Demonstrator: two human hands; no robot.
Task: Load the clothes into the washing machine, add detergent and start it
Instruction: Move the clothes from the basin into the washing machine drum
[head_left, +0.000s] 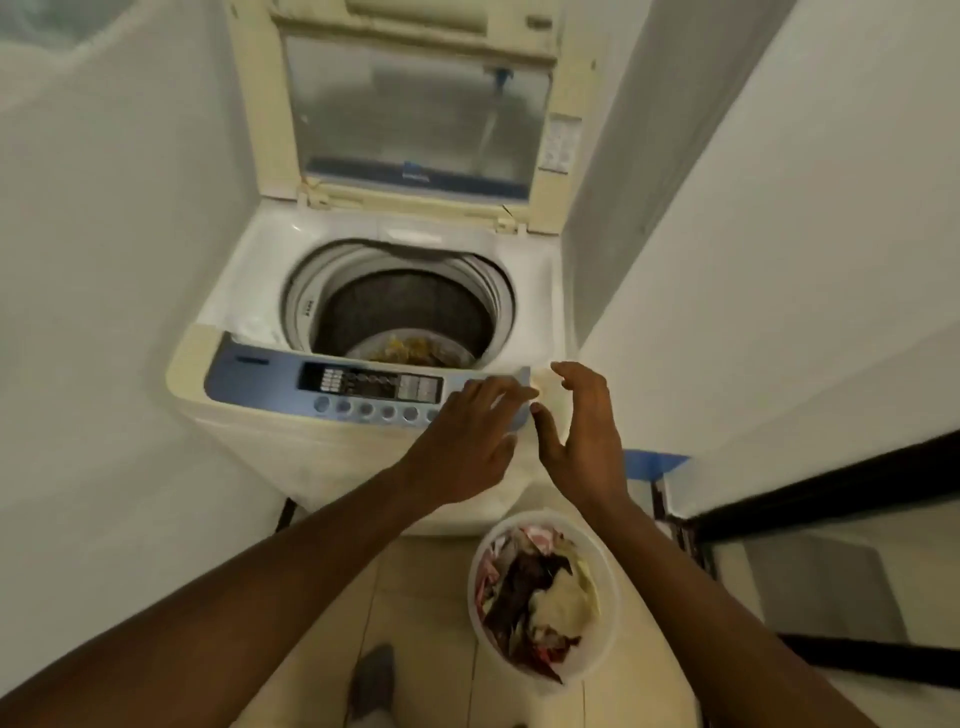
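While both hands hover over the right end of the blue control panel (260, 384), the mixed-colour heap of clothes (535, 592) sits in a round white plastic basket (475, 577) on the tiled floor, about six o'clock from the right hand (582, 431), which is nearer to it than the left hand (467, 441). All fingers (498, 392) are spread, holding nothing. At about eleven o'clock from the hands the white top-loading washing machine's drum (405, 306) gapes, its lid (415, 114) raised and something yellowish at the bottom. Nothing covers the clothes.

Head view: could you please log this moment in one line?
lid up | drum: yellowish cloth | basket: holds clothes | left hand, right hand: open, at panel
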